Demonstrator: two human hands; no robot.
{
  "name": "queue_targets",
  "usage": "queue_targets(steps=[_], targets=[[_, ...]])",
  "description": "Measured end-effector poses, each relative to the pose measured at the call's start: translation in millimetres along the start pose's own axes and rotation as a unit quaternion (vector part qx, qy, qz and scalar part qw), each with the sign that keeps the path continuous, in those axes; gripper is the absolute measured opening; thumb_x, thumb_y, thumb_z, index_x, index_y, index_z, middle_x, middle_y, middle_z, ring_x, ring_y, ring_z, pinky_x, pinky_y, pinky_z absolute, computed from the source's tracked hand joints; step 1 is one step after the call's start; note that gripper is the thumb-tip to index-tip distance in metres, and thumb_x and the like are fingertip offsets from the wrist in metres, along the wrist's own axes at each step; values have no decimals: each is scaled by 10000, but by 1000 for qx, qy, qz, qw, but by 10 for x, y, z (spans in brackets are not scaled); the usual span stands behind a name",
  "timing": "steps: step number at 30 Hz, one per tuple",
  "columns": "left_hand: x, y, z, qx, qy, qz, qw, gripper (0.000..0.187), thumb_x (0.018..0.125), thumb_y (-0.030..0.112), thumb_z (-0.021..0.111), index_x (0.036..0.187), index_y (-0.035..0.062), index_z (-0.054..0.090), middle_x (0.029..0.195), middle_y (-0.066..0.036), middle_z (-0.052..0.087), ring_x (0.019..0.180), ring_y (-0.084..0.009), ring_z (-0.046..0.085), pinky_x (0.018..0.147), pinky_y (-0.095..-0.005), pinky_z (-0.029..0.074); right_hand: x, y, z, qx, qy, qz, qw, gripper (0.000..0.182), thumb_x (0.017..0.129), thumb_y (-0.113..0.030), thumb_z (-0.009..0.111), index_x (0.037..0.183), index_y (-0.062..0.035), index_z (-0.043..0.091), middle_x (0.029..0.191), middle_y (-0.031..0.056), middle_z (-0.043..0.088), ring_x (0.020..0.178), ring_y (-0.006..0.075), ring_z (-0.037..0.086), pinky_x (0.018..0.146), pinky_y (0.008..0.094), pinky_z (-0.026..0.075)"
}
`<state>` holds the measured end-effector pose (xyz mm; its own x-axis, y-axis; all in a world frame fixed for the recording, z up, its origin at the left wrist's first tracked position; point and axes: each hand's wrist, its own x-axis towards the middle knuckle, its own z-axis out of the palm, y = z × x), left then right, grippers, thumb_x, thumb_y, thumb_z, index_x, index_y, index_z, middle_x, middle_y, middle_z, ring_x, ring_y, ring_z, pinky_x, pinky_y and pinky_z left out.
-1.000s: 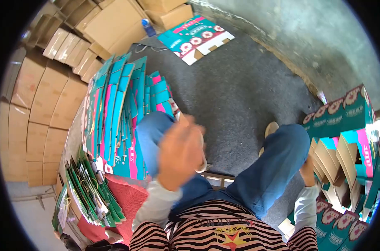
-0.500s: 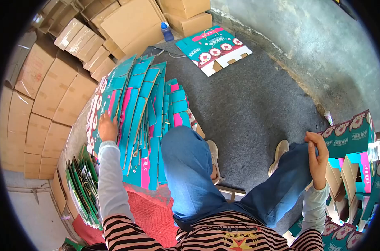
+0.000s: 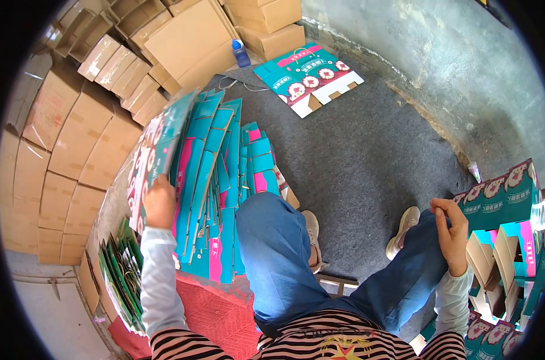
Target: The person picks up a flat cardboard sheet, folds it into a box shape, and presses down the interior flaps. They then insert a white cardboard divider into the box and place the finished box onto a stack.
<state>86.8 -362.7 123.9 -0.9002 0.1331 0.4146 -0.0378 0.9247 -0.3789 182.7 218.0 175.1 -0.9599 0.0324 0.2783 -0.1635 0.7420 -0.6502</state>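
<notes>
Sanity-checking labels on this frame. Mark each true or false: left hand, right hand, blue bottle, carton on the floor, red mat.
1. The left hand is on the leftmost carton of the teal stack. True.
2. The right hand is gripping a bottle. False: it is at the right knee, with nothing visible in it.
3. The blue bottle lies on its side. False: it stands upright by the brown boxes.
4. The floor carton lies flat, printed side up. True.
5. Both shoes are on the red mat. False: they are on the dark carpet.
</notes>
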Motion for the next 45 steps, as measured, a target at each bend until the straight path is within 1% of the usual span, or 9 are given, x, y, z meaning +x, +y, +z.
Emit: queue_targets(steps=[3,5,10,11,12,14,18,30,45], targets=[[-192,665,-857,50,43,62,996,87,818,32,546,779,86,490,587,-52,503,467,-182,573,391,-304,463,29,-217,236,65,-26,-17,997,141,871,-18,545,978,17,629,888,124,642,806,215,636,723,295,485],[-350,1126,-1400,-14,31,84,996,56,793,17,558,845,36,552,661,-49,522,539,-164,576,437,-275,470,48,-443,528,146,-99,-64,982,160,885,-51,554,1017,3,625,908,117,635,821,189,629,710,295,497],[-661,1695,-2005,-197,19,103,975,387,743,44,623,1116,-29,546,875,-167,604,678,-264,625,558,-340,518,-6,-1092,1371,491,-329,63,804,527,925,-328,561,1323,-19,407,1160,97,572,994,171,595,800,310,504],[-659,1762,-2121,-165,27,131,977,334,737,23,586,1055,-73,551,861,-140,604,728,-229,634,565,-286,529,-5,-1223,1452,530,-353,104,764,602,927,-394,545,1361,-21,360,1194,95,545,1010,172,584,801,311,503],[-693,1787,-2203,-179,14,111,977,332,748,30,588,1062,-73,548,887,-152,606,755,-245,635,583,-299,532,-29,-1417,1306,507,-371,132,767,673,929,-481,488,1392,-24,313,1236,98,509,1040,179,562,796,310,498],[-769,1833,-2229,-219,-14,89,972,330,771,44,592,1076,-74,543,937,-176,612,809,-275,639,620,-325,538,-191,-1323,1548,569,-331,80,749,649,952,-483,433,1406,-40,297,1254,90,491,1061,166,542,810,304,484],[-730,1968,-2168,-314,38,102,943,262,849,47,551,1102,-18,552,927,-186,604,774,-349,609,642,-408,499,-279,-1230,1642,647,-294,106,696,609,963,-478,408,1397,-59,318,1246,76,496,1024,154,553,840,303,475],[-711,1934,-2080,-395,33,47,917,249,796,120,643,1006,-7,599,884,-163,610,775,-330,600,651,-403,487,-312,-1215,1706,623,-226,123,739,456,1004,-360,360,1318,-34,408,1127,93,576,1011,161,578,863,299,472],[-767,1949,-1836,-411,69,-18,909,413,703,131,723,1054,-6,551,881,-153,593,783,-319,580,672,-393,484,-289,-1256,1790,621,-236,120,738,460,1007,-386,328,1323,-64,420,1103,70,588,965,142,582,830,284,472]])
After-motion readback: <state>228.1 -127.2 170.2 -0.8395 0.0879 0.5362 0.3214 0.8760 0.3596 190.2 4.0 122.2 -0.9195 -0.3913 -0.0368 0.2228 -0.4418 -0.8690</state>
